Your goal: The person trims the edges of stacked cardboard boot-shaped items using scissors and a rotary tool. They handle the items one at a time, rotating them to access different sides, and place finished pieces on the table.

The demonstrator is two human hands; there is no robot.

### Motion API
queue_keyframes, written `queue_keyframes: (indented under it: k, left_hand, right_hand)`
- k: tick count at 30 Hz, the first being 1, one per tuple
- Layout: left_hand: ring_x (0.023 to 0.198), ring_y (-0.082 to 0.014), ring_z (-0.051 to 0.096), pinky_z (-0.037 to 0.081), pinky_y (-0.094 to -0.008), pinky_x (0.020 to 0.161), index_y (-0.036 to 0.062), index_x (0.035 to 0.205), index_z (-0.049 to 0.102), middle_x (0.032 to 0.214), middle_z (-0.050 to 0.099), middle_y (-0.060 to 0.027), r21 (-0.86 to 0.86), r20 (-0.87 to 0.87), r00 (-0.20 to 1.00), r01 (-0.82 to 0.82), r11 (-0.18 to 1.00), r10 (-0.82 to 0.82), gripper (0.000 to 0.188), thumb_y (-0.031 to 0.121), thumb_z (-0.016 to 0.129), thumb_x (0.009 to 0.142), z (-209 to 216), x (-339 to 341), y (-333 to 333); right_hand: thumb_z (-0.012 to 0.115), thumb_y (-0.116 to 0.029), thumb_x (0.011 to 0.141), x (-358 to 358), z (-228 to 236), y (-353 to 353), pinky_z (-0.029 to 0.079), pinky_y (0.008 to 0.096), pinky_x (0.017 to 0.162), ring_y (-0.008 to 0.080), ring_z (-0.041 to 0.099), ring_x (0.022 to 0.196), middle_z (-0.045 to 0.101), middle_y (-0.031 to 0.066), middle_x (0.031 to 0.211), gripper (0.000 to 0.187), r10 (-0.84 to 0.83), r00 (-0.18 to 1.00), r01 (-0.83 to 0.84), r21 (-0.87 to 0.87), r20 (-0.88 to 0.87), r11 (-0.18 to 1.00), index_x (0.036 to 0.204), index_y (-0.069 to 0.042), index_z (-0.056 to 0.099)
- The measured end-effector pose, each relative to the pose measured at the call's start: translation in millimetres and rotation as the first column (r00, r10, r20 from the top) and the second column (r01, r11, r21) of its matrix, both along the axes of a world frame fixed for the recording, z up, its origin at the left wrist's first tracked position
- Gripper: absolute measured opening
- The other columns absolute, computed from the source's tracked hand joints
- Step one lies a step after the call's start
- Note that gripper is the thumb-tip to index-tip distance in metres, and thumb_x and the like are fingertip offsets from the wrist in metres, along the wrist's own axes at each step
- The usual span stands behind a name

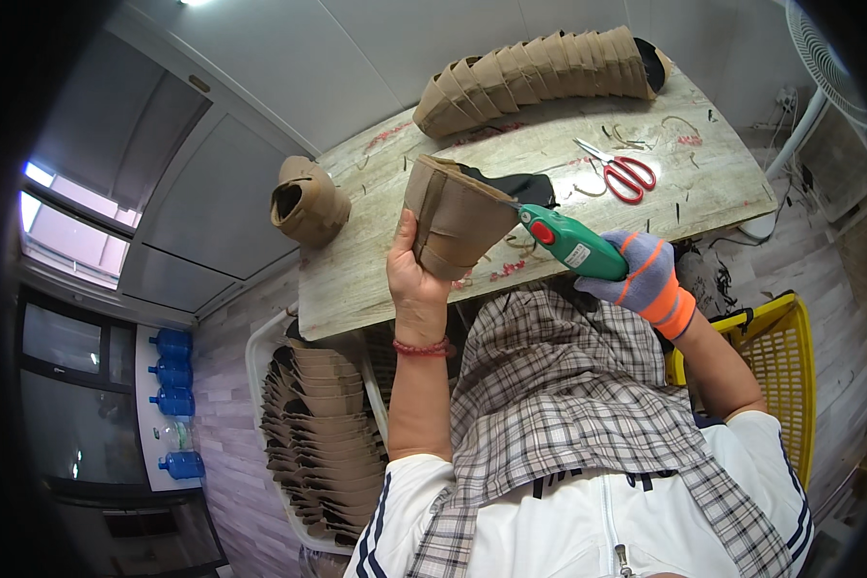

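The bare left hand (pixel 416 268) has its thumb on the near face of a tapered, brown, stitched piece (pixel 467 223), with its fingers hidden behind it; it pinches the piece between them and holds it up above the table. A black lining (pixel 511 183) spreads from the piece's open rim toward the right. A red beaded bracelet (pixel 421 348) circles the left wrist.

The right hand (pixel 643 279), in a grey knitted glove with orange stripes and cuff, is wrapped around a rounded green handheld tool (pixel 573 249) with a red button. The tool's narrow tip meets the right edge of the piece, though whether it touches is too small to tell.

Beneath them is a worn, whitish wooden table (pixel 352 294), scattered with dark and tan trimmings and marked with pink-red patches. Scissors with red handles (pixel 628 179) lie on it beyond the right hand, blades parted slightly. A long curved row of nested brown pieces (pixel 544 79) lies along the far edge, and another brown piece (pixel 316 207) rests at the left corner.

Below the table's left side, a white plastic bin (pixel 259 361) holds stacked brown pieces (pixel 323 424). A yellow slatted basket (pixel 795 371) stands at the right, and blue water bottles (pixel 171 371) line the far left. A checked apron (pixel 559 395) covers the person's lap.
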State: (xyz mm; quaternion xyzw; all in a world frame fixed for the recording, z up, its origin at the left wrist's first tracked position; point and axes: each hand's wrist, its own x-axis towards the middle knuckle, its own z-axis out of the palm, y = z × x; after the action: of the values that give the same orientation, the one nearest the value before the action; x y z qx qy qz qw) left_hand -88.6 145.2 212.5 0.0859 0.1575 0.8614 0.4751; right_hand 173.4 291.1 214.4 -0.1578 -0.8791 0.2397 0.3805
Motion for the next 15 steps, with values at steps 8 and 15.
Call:
queue_keyframes:
  k: [8, 15]
  left_hand:
    - [0.119, -0.0282, 0.054, 0.045, -0.0463, 0.102, 0.0024, 0.131, 0.050, 0.131, 0.056, -0.0126, 0.021, -0.336, 0.932, -0.136, 0.990, 0.135, 0.038, 0.016, 0.056, 0.096, 9.9, 26.5, -0.1]
    - [0.116, -0.0238, 0.057, 0.048, -0.0424, 0.100, 0.0046, 0.130, 0.053, 0.129, 0.058, -0.0098, 0.058, -0.535, 0.820, -0.205, 0.977, 0.204, 0.036, 0.003, 0.057, 0.094, -9.3, 31.8, 3.5]
  right_hand:
    - [0.088, -0.025, 0.063, -7.2, -6.5, -2.8, 0.052, 0.0260, 0.060, 0.0111, 0.064, 0.064, 0.069, 0.0080, 0.076, 0.047, 0.011, 0.998, -0.002, -0.156, 0.057, 0.988, 0.098, 0.000, 0.067]
    - [0.084, -0.023, 0.072, -15.1, -0.6, -5.0, 0.046, 0.0213, 0.054, 0.0034, 0.055, 0.060, 0.064, 0.0003, 0.071, 0.041, 0.069, 0.997, -0.047, -0.398, 0.043, 0.916, 0.100, 0.000, 0.065]
